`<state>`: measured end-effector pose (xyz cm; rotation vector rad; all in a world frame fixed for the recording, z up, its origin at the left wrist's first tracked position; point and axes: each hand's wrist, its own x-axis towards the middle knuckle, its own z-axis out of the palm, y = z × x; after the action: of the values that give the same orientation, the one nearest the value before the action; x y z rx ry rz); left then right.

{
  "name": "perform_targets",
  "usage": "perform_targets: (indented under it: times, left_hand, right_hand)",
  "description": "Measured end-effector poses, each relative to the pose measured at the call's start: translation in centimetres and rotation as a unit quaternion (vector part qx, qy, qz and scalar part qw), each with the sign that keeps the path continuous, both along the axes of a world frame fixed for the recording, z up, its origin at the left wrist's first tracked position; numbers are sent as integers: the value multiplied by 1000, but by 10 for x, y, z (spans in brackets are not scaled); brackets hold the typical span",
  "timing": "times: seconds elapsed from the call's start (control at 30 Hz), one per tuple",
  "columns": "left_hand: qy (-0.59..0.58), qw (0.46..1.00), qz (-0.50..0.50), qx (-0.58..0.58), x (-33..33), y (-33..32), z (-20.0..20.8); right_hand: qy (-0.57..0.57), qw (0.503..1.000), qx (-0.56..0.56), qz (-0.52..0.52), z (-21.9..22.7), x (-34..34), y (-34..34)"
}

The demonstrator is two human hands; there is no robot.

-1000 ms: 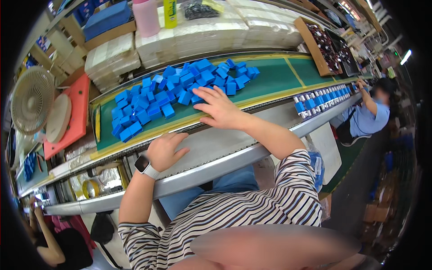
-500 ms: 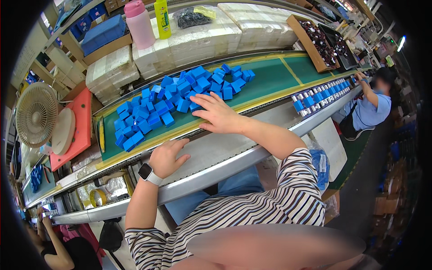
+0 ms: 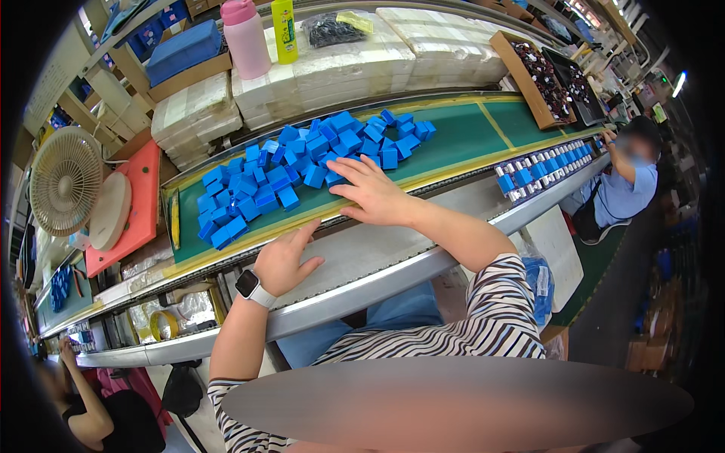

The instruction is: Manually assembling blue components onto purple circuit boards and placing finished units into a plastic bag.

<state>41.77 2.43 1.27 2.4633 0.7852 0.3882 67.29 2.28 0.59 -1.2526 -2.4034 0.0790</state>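
Observation:
A loose heap of small blue rectangular blocks (image 3: pixel 266 198) lies on the green work surface (image 3: pixel 453 134) in front of me. My right hand (image 3: pixel 371 192) is over the near edge of that heap, palm down, fingers spread; its fingertips are at the nearest blocks, and I cannot tell if they touch. Nothing shows in its grip. My left hand (image 3: pixel 281 260), with a white-banded watch (image 3: pixel 248 284) on the wrist, hovers above the metal line rail nearer to me. Its thumb stands apart from the fingers and it holds nothing visible.
To the right, a rack of blue and silver parts (image 3: pixel 545 172) sits on the line before a co-worker (image 3: pixel 623 177). Another person (image 3: pixel 113 411) works at lower left. Foam blocks (image 3: pixel 321 79), a pink bottle (image 3: pixel 246 41), a fan (image 3: pixel 66 181) and a parts carton (image 3: pixel 532 79) line the far side.
The whole view has shifted slightly. My left hand's fingers have stretched out a little toward the heap. My right hand stays spread at the heap's near edge.

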Motion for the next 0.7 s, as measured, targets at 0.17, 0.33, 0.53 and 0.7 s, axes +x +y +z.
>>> perform_targets:
  times: [0.17,0.33,0.53,0.7]
  left_hand:
    - [-11,1000,-6,-5,10,4,0]
    - [5,1000,-9,15,-3,3,-2]
    - [53,999,2,7,-4,0,-2]
    - [30,999,-6,41,3,-1,-16]
  right_hand:
    - [-5,1000,9,-13,2,10,-2]
    - [5,1000,16,7,1,-2,5]
    - [0,1000,20,15,5,-4,7]
    - [-38,999,16,-6,12,-1,-2]
